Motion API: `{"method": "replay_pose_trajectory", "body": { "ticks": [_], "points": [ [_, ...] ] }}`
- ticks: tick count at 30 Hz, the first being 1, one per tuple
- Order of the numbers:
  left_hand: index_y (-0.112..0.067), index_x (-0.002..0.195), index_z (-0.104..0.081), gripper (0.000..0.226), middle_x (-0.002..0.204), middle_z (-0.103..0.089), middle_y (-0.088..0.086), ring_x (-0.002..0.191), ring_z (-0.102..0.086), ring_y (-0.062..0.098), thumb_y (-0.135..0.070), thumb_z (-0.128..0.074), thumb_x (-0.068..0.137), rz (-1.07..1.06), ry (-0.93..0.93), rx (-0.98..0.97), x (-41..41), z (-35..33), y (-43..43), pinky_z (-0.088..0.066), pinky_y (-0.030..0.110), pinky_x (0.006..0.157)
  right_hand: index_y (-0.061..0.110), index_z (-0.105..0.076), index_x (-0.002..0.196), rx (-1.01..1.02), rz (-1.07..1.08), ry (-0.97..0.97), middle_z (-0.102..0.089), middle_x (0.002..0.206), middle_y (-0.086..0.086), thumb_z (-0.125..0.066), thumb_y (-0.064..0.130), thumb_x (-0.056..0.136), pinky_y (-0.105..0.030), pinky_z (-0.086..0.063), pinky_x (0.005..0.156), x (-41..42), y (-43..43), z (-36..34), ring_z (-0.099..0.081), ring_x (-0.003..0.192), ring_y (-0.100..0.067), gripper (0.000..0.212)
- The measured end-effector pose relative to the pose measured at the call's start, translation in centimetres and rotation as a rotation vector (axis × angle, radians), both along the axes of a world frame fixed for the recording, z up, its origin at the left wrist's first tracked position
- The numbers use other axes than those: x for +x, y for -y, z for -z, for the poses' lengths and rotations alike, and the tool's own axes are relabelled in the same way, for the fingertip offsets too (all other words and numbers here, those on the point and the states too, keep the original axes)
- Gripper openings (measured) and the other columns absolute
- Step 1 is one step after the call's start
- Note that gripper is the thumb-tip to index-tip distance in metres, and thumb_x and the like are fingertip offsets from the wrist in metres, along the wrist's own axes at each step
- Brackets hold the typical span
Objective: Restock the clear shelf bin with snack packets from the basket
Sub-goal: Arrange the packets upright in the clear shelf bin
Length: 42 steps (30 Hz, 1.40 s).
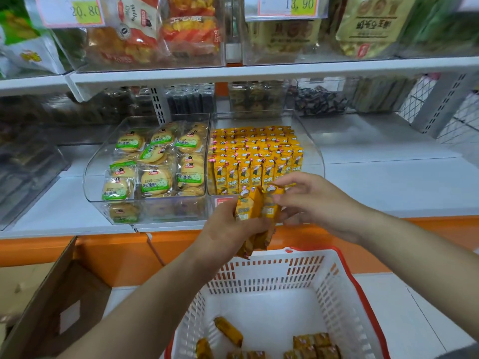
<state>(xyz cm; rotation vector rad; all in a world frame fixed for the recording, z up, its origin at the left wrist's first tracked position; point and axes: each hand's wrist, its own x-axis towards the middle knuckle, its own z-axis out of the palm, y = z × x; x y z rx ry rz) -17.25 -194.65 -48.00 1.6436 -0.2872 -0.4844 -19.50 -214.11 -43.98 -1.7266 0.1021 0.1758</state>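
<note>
Orange packets (248, 211) bunched upright in the left hand (225, 231), fingers curled round their lower halves, tops fanned out above the knuckles. Right hand (313, 200) just beside it, thumb and fingertips pinching the top of one packet in that bunch (the rightmost, as far as can be told). Directly beyond both hands, touching neither: clear shelf bin (315, 149), already packed with tight upright rows (254, 156) of the same snack. Left of the left hand, a second clear bin (93, 161) of round biscuits (155, 177) in green-labelled wrappers. Below the hands, white slotted basket (272, 275) with a red rim, a few loose packets (229, 330) lying on its floor. Further left and lower, an open cardboard box (67, 301).
</note>
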Motion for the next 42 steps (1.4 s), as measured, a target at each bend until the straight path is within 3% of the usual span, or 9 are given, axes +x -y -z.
{"method": "replay_pose_trajectory", "body": {
  "ticks": [9, 12, 15, 18, 22, 25, 30, 33, 42],
  "points": [
    [-0.025, 0.100, -0.071, 0.012, 0.083, -0.079, 0.008, 0.074, -0.077, 0.022, -0.025, -0.078, 0.090, -0.184, -0.061, -0.097, 0.7, -0.8, -0.5, -0.056, 0.028, 0.054, 0.020, -0.067, 0.103, 0.110, 0.005, -0.015, -0.060, 0.104, -0.019, -0.065, 0.000, 0.091, -0.030, -0.060, 0.068, 0.2, 1.3, -0.2, -0.075, 0.087, -0.033, 0.023],
    [-0.036, 0.081, -0.076, 0.010, 0.075, -0.076, -0.001, 0.067, -0.072, 0.012, -0.029, -0.079, 0.088, -0.244, -0.017, -0.081, 1.1, -0.8, -0.7, -0.055, 0.027, 0.054, 0.015, -0.063, 0.094, 0.040, -0.114, -0.080, -0.067, 0.093, -0.011, -0.072, 0.007, 0.087, -0.037, -0.062, 0.077, 0.1, 0.9, 0.3, -0.074, 0.088, -0.029, 0.014],
    [-0.042, 0.078, -0.075, 0.014, 0.074, -0.075, -0.002, 0.066, -0.071, 0.009, -0.032, -0.081, 0.086, -0.235, 0.015, -0.076, 1.3, -1.0, -1.0, -0.054, 0.028, 0.054, 0.016, -0.063, 0.087, -0.015, -0.182, -0.091, -0.070, 0.082, -0.005, -0.077, 0.030, 0.080, -0.028, -0.054, 0.065, -0.2, -0.1, 0.7, -0.068, 0.074, -0.016, 0.021],
    [-0.043, 0.077, -0.075, 0.015, 0.074, -0.075, -0.003, 0.065, -0.070, 0.011, -0.032, -0.084, 0.083, -0.216, 0.029, -0.086, 1.3, -1.0, -0.9, -0.053, 0.028, 0.053, 0.016, -0.060, 0.081, -0.095, -0.215, 0.021, -0.064, 0.071, -0.005, -0.077, 0.023, 0.084, -0.019, -0.044, 0.055, 0.0, -0.9, 1.0, -0.059, 0.061, -0.010, 0.019],
    [-0.037, 0.080, -0.075, 0.011, 0.076, -0.076, -0.003, 0.066, -0.070, 0.011, -0.041, -0.084, 0.075, -0.179, 0.052, -0.086, 1.3, -1.2, -0.9, -0.054, 0.028, 0.055, 0.023, -0.056, 0.118, -0.133, -0.333, 0.019, -0.066, 0.073, 0.007, -0.075, 0.013, 0.087, -0.026, -0.048, 0.063, 0.2, -1.0, 1.0, -0.065, 0.070, -0.009, 0.038],
    [-0.026, 0.094, -0.075, 0.018, 0.089, -0.079, 0.001, 0.074, -0.073, 0.013, -0.038, -0.081, 0.081, -0.182, -0.005, -0.109, 1.5, -1.5, -1.3, -0.056, 0.029, 0.059, 0.043, -0.054, 0.128, -0.150, -0.321, 0.052, -0.065, 0.097, -0.007, -0.077, 0.009, 0.085, -0.028, -0.054, 0.065, 0.5, 0.0, 0.3, -0.071, 0.077, -0.017, 0.060],
    [-0.011, 0.110, -0.068, 0.016, 0.101, -0.078, 0.008, 0.086, -0.076, 0.021, -0.013, -0.071, 0.094, -0.132, -0.073, -0.116, 2.0, -1.7, -2.0, -0.064, 0.040, 0.073, 0.030, -0.059, 0.102, -0.339, -0.048, 0.282, -0.069, 0.102, -0.007, -0.082, 0.001, 0.074, -0.054, -0.056, 0.080, 1.7, 3.3, -1.5, -0.066, 0.078, -0.031, 0.047],
    [-0.012, 0.113, -0.067, 0.020, 0.100, -0.078, 0.012, 0.094, -0.075, 0.035, -0.016, -0.072, 0.094, -0.105, -0.033, -0.100, 2.0, -1.9, -2.2, -0.061, 0.051, 0.084, 0.029, -0.053, 0.093, -0.510, 0.114, 0.387, -0.072, 0.082, 0.008, -0.088, 0.015, 0.069, -0.042, -0.050, 0.073, 3.6, 6.1, -2.5, -0.064, 0.074, -0.025, 0.045],
    [-0.013, 0.109, -0.068, 0.020, 0.100, -0.079, 0.008, 0.091, -0.078, 0.028, -0.020, -0.073, 0.092, -0.104, -0.018, -0.078, 2.5, -2.3, -1.8, -0.063, 0.049, 0.082, 0.030, -0.062, 0.102, -1.101, 0.165, 0.337, -0.057, 0.094, 0.009, -0.087, 0.032, 0.071, -0.033, -0.042, 0.074, 10.4, 8.5, -0.4, -0.057, 0.098, -0.024, 0.041]
  ]
}}
